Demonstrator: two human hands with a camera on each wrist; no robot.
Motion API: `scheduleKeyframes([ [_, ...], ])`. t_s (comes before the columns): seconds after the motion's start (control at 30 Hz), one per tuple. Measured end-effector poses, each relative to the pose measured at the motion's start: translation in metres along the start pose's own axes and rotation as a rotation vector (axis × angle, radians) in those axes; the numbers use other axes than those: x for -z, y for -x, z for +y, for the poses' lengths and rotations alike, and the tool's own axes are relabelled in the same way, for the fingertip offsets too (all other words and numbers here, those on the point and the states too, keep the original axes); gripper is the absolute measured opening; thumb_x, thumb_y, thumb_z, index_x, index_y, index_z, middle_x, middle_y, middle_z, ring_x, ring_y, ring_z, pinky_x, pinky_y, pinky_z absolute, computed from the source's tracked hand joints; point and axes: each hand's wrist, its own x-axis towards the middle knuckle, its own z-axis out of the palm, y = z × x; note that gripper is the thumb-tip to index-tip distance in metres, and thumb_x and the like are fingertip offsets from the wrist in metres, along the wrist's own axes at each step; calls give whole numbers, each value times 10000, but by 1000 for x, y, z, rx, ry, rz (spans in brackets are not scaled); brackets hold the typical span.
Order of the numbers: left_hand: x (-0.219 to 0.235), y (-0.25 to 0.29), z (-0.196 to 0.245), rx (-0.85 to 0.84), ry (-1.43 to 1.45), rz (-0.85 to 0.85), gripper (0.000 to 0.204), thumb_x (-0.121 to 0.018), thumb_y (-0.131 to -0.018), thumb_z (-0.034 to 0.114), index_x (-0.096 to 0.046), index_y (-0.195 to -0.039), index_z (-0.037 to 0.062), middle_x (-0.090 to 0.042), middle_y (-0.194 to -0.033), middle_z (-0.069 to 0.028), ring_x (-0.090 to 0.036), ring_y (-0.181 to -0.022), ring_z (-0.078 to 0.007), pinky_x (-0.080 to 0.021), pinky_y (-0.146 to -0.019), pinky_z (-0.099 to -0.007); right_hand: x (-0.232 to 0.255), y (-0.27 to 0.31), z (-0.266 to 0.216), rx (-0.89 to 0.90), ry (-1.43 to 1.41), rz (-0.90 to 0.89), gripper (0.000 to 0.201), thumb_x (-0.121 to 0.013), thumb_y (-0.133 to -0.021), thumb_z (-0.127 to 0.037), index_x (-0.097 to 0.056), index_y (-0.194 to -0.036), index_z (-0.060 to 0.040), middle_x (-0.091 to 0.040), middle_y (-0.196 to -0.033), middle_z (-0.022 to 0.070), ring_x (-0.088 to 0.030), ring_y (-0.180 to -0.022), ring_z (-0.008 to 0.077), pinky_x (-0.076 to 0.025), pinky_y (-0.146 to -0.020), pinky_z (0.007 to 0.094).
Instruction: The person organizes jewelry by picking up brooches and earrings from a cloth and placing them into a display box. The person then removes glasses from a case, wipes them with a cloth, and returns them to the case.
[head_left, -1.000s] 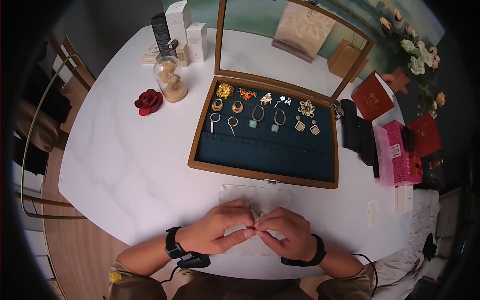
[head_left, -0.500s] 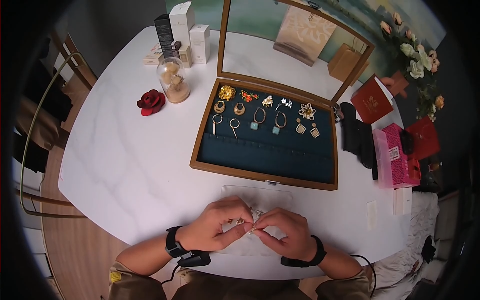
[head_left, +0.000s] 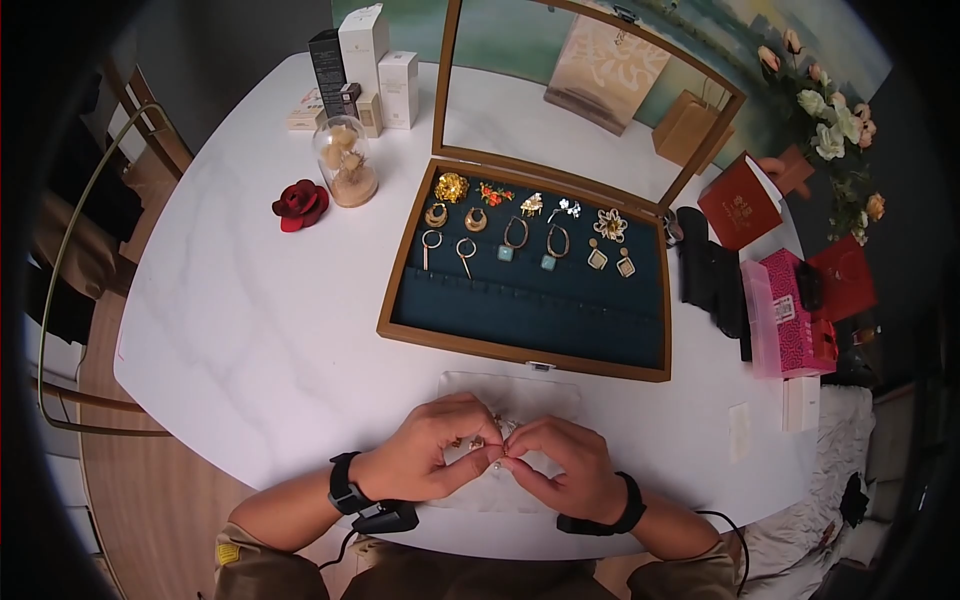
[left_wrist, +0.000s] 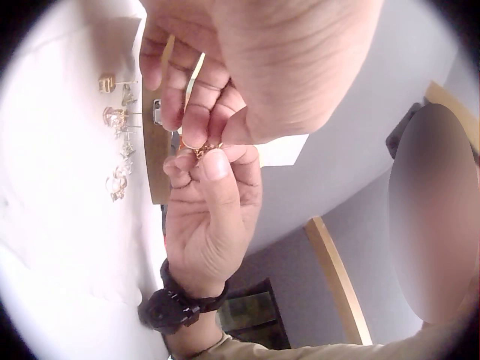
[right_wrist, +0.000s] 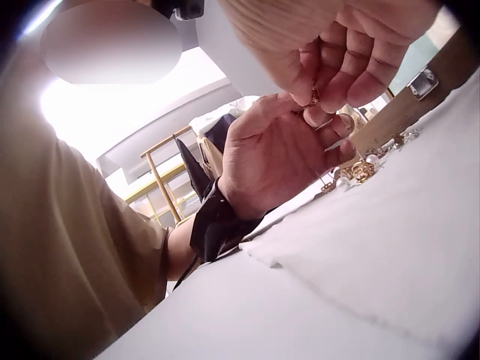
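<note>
Over a white cloth [head_left: 560, 392], my two hands meet at the fingertips on a small gold earring [left_wrist: 208, 150]. The left hand [head_left: 432, 448] pinches it between thumb and fingers. From the other side, the right hand [head_left: 568, 462] pinches it too, thumb and index finger together. Fingertips cover most of the earring in the head view, and a tiny gold part [right_wrist: 315, 95] shows between them in the right wrist view. Several loose gold and pearl earrings [right_wrist: 364, 171] lie on the cloth just beyond the hands, their posts sticking out in the left wrist view.
Beyond the cloth stands a wooden jewellery case [head_left: 520, 359], glass lid raised, with rows of earrings and brooches on dark fabric. A red flower [head_left: 300, 205], glass dome [head_left: 345, 165] and boxes [head_left: 398, 90] are left; black cases [head_left: 712, 275] and a pink box [head_left: 788, 310] right.
Both hands have shifted slightly, and the left fingers have lifted, uncovering loose earrings beneath them. The fingertips stay together on the small gold earring. The case has not moved.
</note>
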Motion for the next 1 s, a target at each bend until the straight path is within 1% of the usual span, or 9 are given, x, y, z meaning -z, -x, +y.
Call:
scheduleKeyframes([
  [0.17, 0, 0, -2, -17, -7, 4, 62, -691, -925, -26, -686, -970, 16, -682, -947, -95, -631, -895, -267, -493, -798, -369, 0, 1, -4, -91, -71, -21, 171, -776, -877, -2, -645, -982, -34, -702, -917, 97, -732, -819, 228, -581, -755, 311],
  [0.33, 0, 0, 2, 3, -18, 16, 58, -696, -927, -19, -689, -975, 14, -679, -945, -98, -633, -895, -269, -494, -799, -369, -1, 4, 3, -209, -271, -13, 160, -779, -903, -32, -653, -1000, -15, -726, -910, 89, -731, -825, 175, -574, -770, 289],
  [0.43, -1, 0, 2, -14, -18, 28, 54, -700, -929, -13, -689, -975, 13, -676, -942, -101, -633, -893, -269, -493, -797, -370, 0, 2, 1, -208, -239, -20, 152, -774, -910, -35, -655, -1000, -11, -724, -914, 82, -730, -837, 167, -572, -777, 284],
  [0.5, -2, -1, 0, -37, -38, 57, 89, -706, -901, -9, -700, -983, 25, -665, -870, -80, -621, -828, -253, -477, -659, -358, 0, 4, 2, -215, -250, -22, 146, -768, -916, -35, -654, -1003, -9, -722, -925, 81, -724, -841, 161, -570, -783, 283],
  [0.57, -2, -2, 1, -64, -38, 64, 88, -701, -901, -13, -699, -980, 25, -665, -872, -84, -624, -829, -260, -482, -675, -363, 0, 6, 3, -223, -261, -25, 140, -762, -922, -35, -654, -1006, -8, -719, -936, 79, -718, -844, 154, -568, -789, 282],
  [0.67, 0, -4, 3, -130, -59, 62, 80, -696, -905, -15, -696, -973, 26, -663, -876, -91, -629, -832, -276, -491, -710, -374, 0, 8, 5, -334, -476, -34, 143, -738, -954, -44, -642, -1056, -12, -703, -967, 60, -696, -902, 137, -552, -842, 276],
  [0.73, 1, -6, 5, -173, -80, 56, 73, -695, -908, -13, -696, -969, 28, -662, -878, -93, -631, -833, -286, -495, -730, -381, -1, 9, 8, -500, -776, -88, 163, -708, -991, -76, -622, -1116, -14, -684, -983, 34, -668, -962, 121, -531, -885, 270],
  [0.93, -1, -1, 7, -222, -138, 73, 40, -720, -926, 41, -704, -962, 47, -666, -917, -93, -628, -822, -296, -501, -753, -391, 9, 4, 15, -555, -967, -346, 189, -678, -1022, -116, -620, -1164, -5, -676, -1014, 25, -650, -979, 95, -524, -877, 265],
  [1.0, -2, -1, 6, -230, -131, 81, 47, -728, -921, 45, -707, -963, 51, -670, -936, -90, -631, -824, -294, -502, -754, -388, 11, 6, 15, -579, -924, -337, 191, -689, -1015, -115, -627, -1159, -6, -677, -1011, 25, -656, -974, 100, -527, -870, 265],
])
